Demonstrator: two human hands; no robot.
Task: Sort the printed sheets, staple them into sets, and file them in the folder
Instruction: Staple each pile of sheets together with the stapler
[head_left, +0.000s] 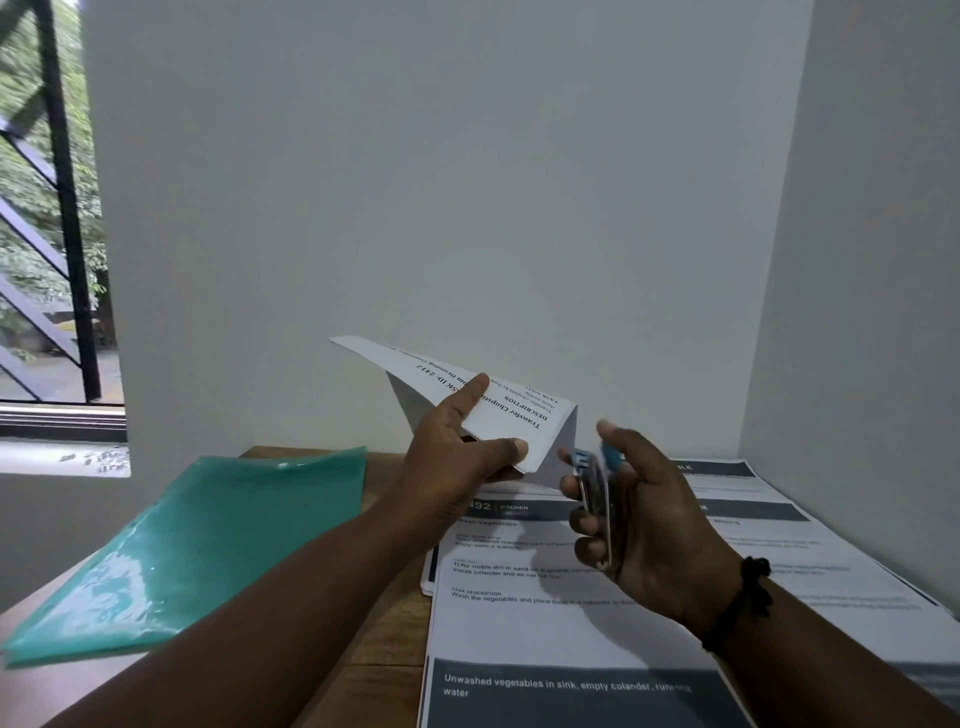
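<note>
- The left hand (457, 447) sat at the centre of the frame, pinching a set of printed sheets (498, 410) near its lower corner, thumb on the printed face and fingers curled underneath.
- The set was lifted clear of the table (384, 623), its far corner pointing to the upper left against the white wall (467, 182); the sheets bent downward in a fold behind the hand.
- Its top page carried black text running sideways, with the words "DESCRIPTION" and "Transfer Chopst…" legible.
- The right hand (644, 514), just right of centre, gripped a stapler (597, 499) with all fingers wrapped round it and the thumb raised at the top.
- The stapler had a metal body and a blue upper part; it stood nearly upright in the fist, its top end just beside the lower edge of the held set. Whether it touched the paper could not be told.
- A dark band (743, 603) circled the right wrist.
- More printed sheets (571, 623) lay overlapping on the table in the lower right, with dark header bars and the heading "Wash Vegetables".
- A translucent green folder (197, 540) lay flat on the table at the lower left, well apart from both hands.
- A barred window (52, 234) filled the upper left.
</note>
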